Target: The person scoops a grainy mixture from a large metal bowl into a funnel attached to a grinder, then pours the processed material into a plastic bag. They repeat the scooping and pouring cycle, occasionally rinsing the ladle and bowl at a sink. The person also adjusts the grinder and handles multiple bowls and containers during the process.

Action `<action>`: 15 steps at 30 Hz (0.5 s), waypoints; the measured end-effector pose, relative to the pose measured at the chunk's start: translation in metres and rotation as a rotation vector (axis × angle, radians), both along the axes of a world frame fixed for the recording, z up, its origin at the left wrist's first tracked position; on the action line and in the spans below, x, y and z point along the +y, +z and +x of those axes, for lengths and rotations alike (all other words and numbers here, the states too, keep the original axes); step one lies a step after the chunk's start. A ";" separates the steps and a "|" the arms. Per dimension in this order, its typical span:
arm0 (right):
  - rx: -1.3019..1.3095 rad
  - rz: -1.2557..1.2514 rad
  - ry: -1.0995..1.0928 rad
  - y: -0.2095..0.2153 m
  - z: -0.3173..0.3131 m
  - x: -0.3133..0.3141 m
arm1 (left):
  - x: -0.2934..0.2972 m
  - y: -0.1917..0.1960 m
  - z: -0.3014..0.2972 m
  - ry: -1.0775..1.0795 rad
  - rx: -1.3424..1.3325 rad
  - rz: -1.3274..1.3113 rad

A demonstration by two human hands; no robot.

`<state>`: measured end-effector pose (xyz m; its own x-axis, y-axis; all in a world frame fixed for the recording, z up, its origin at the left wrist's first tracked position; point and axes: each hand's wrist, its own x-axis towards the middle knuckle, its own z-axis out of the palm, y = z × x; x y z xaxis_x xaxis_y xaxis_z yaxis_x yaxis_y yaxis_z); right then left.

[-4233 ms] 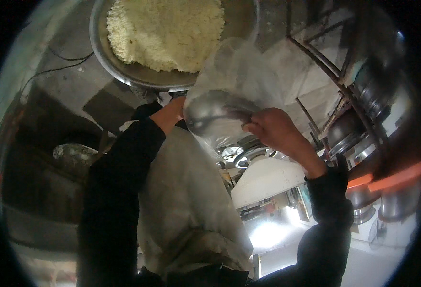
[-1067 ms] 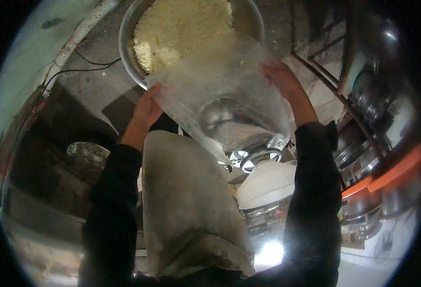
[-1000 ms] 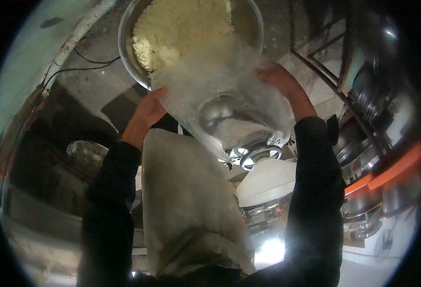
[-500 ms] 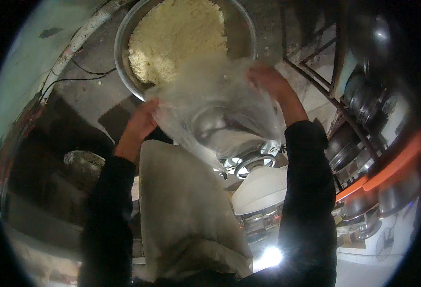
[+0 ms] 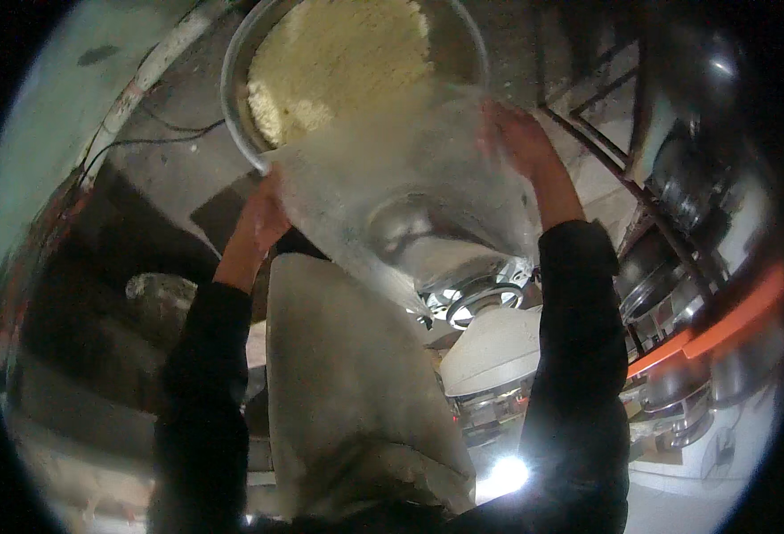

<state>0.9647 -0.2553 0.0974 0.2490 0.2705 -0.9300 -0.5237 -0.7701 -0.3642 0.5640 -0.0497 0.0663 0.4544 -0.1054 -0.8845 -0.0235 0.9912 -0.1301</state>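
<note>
Since a moment ago, the left hand [image 5: 263, 218] and right hand [image 5: 517, 142], each gripping an edge of the clear plastic bag [image 5: 410, 205], have lifted its mouth against the round steel pan [image 5: 236, 98] of pale yellow crumbs [image 5: 339, 62], suggesting filling is underway.

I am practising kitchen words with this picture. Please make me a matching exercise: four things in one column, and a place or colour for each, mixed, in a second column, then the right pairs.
Things
1. clear plastic bag
2. metal basin
3. left hand
4. orange bar

Descriptions
A. runs along the right side
B. at the bag's left edge
C. at the top, filled with pale yellow crumbly food
D. held between both hands

Pairs: 1-D, 2-C, 3-B, 4-A
</note>
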 end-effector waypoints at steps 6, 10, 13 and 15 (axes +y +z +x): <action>-0.157 -0.030 -0.066 0.004 0.003 0.010 | 0.001 0.010 0.002 -0.040 -0.112 0.104; -0.455 -0.226 0.679 0.001 0.008 0.003 | -0.010 0.011 0.007 -0.208 0.132 0.009; 0.052 -0.048 0.007 -0.001 0.013 -0.001 | -0.011 0.007 0.004 0.014 0.000 -0.073; 0.048 0.023 0.240 -0.002 0.015 0.001 | -0.008 -0.001 0.002 -0.206 0.097 0.048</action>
